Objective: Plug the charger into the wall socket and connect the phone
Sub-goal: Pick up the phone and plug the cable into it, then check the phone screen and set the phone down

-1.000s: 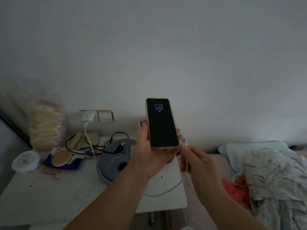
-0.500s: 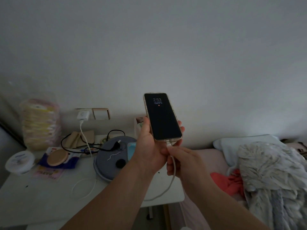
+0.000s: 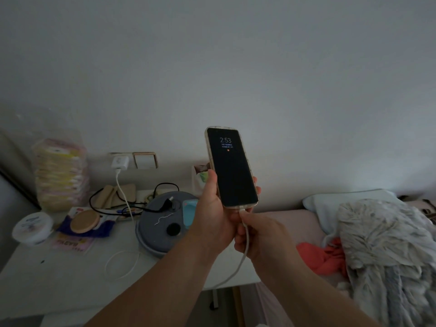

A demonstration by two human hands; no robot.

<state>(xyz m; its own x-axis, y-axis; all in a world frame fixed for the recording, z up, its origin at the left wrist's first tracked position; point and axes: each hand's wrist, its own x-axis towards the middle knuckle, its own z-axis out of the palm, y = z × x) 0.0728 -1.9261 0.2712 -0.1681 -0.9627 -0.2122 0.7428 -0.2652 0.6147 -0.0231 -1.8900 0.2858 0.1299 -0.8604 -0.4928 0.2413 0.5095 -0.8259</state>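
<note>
Both hands meet at the phone's lower edge. Leftmost, the charger (image 3: 120, 162) sits in the wall socket (image 3: 144, 160), its cable (image 3: 127, 204) trailing over the table (image 3: 59, 277). The left hand (image 3: 213, 215) grips the phone (image 3: 232, 168) upright. The right hand (image 3: 262, 234) pinches the cable's plug, which a second ago was beside the phone and now touches its port; whether it is fully seated I cannot tell, so connection looks nearly complete.

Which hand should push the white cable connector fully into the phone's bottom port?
Right. The right hand already pinches the white charging cable at the bottom edge of the black-screened phone, while the left hand grips the phone upright.
</note>
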